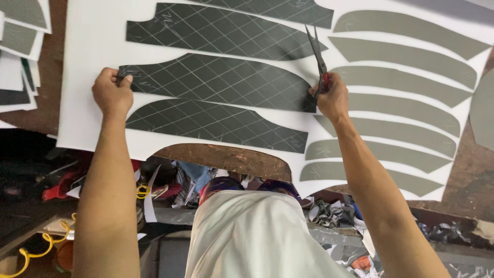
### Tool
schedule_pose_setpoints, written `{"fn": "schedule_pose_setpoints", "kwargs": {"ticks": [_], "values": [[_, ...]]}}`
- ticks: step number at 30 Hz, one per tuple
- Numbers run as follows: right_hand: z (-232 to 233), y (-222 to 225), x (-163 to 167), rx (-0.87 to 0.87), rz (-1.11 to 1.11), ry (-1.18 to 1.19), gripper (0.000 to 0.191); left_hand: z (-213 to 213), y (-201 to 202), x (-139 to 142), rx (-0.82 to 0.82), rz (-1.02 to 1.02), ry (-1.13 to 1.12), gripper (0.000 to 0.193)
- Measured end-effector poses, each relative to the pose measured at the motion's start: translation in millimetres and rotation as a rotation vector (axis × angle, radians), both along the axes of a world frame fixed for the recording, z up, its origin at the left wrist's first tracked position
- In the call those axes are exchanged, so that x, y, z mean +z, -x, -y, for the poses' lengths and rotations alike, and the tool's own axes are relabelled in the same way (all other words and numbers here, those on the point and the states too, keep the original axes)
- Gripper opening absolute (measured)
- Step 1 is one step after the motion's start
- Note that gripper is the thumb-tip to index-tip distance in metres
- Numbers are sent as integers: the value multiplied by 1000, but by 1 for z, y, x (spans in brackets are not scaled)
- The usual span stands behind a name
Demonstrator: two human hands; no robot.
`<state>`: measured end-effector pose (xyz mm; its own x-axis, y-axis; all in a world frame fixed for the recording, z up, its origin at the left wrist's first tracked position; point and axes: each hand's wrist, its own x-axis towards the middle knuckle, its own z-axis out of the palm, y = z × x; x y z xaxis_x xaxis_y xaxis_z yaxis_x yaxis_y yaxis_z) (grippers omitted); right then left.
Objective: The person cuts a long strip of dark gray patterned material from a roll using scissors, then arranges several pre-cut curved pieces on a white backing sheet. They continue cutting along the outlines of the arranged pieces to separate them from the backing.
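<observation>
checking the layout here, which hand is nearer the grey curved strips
Right. The right hand, holding the scissors, sits at the left edge of the grey curved strips. The left hand is far across, pinching the dark gridded piece's left tip.

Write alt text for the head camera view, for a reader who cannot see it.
Two bare arms reach over a white sheet: the left hand pinches one end of a dark grid-marked piece, while the right hand holds the other end plus scissors. Grey curved pieces lie to the right.
</observation>
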<state>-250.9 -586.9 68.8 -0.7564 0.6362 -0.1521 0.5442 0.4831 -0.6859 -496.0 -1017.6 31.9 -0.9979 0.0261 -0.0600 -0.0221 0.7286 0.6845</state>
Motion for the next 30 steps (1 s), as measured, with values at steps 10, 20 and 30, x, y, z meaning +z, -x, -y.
{"fn": "schedule_pose_setpoints", "kwargs": {"ticks": [10, 20, 30], "values": [[-1, 2, 8, 11, -31, 48, 32, -2, -2, 1, 57, 76, -54, 15], [2, 3, 0, 27, 6, -123, 41, -12, -4, 4, 109, 66, 90, 25], [74, -60, 7, 534, 444, 766, 59, 25, -149, -38, 102, -387, 238, 47]]}}
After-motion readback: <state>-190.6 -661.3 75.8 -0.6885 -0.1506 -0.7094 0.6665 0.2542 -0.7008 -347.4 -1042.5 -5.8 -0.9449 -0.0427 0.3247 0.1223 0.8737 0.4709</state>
